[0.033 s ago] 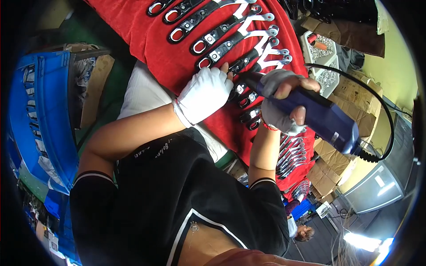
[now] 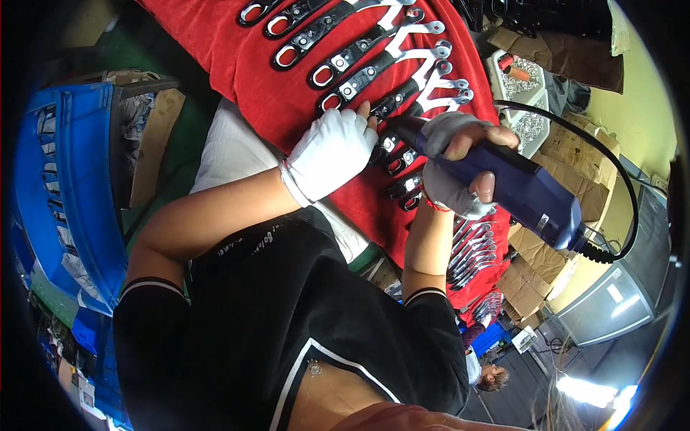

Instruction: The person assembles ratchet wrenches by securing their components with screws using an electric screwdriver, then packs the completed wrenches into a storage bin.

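My right hand [image 2: 460,161], in a white glove with bare fingertips, is wrapped round a dark blue electric screwdriver [image 2: 517,188]. Its black nose points left, down at a black-handled metal piece [image 2: 394,103] in the row. My left hand [image 2: 335,151], also gloved, is closed at the near end of that piece, its fingers bent and thumb tip close to the driver's nose. The glove and the driver hide the exact contact point. Several like pieces, each with a black looped handle [image 2: 333,70] and a silver arm [image 2: 420,54], lie side by side on red cloth [image 2: 215,36].
White trays [image 2: 528,79] of small metal parts stand beyond the cloth. A black cable [image 2: 622,154] loops from the driver at right. Cardboard boxes [image 2: 582,154] are stacked there. A blue crate [image 2: 83,187] with parts stands at left. Another person [image 2: 478,370] is at lower right.
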The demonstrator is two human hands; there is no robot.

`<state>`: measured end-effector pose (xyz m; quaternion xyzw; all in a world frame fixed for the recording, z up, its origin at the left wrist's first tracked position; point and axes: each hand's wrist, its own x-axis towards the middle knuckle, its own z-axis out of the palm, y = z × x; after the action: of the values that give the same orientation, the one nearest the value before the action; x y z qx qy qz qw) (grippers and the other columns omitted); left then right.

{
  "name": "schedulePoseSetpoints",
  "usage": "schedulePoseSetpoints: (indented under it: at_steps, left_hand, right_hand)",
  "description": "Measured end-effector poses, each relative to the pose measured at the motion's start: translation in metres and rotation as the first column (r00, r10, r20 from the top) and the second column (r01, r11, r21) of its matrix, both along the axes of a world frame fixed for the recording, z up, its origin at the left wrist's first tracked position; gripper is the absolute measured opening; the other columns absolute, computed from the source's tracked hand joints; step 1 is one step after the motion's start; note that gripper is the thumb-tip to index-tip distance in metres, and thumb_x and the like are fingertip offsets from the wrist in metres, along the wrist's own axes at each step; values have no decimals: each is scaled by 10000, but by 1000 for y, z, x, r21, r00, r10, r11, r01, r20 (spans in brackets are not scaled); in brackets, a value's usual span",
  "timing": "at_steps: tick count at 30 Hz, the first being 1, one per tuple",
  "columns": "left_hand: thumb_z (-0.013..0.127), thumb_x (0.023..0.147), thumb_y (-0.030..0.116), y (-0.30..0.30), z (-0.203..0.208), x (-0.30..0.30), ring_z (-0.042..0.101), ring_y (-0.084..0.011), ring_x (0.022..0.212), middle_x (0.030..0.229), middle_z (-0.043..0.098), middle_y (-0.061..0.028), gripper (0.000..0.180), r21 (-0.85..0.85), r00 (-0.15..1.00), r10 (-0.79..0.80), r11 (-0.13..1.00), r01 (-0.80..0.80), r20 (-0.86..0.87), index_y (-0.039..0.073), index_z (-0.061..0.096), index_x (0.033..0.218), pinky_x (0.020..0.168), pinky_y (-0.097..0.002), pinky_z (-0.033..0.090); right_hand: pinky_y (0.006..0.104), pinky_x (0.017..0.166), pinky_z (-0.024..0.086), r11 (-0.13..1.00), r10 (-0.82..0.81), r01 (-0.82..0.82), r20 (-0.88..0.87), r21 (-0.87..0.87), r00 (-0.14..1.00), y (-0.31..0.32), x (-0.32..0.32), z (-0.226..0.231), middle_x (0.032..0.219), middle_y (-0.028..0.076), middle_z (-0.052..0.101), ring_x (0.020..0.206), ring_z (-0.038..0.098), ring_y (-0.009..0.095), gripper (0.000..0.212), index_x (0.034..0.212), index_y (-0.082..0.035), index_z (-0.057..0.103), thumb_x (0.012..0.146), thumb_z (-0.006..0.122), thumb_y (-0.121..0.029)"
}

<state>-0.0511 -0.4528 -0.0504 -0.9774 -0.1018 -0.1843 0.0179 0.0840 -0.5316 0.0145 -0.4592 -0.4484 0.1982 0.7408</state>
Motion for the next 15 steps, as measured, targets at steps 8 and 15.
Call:
schedulePoseSetpoints:
  at_steps: [8,15]
  left_hand:
    - [599,829,182,0,0,1,435,-141,552,591,450,-5,151,34,999,40,999,-40,23,38,639,857,458,-249,372]
    - [557,808,135,3,0,-8,472,-144,640,813,560,-24,211,-149,996,-61,988,51,-70,49,612,993,526,-255,397]
  right_hand:
    - [382,504,406,999,32,-33,-21,-39,999,4,-3,4,636,60,484,491,478,207,439,1092,-69,458,776,577,-349]
    - [385,539,399,996,-31,37,-88,76,996,14,11,6,665,50,489,501,465,208,460,1162,-90,478,795,503,-366]
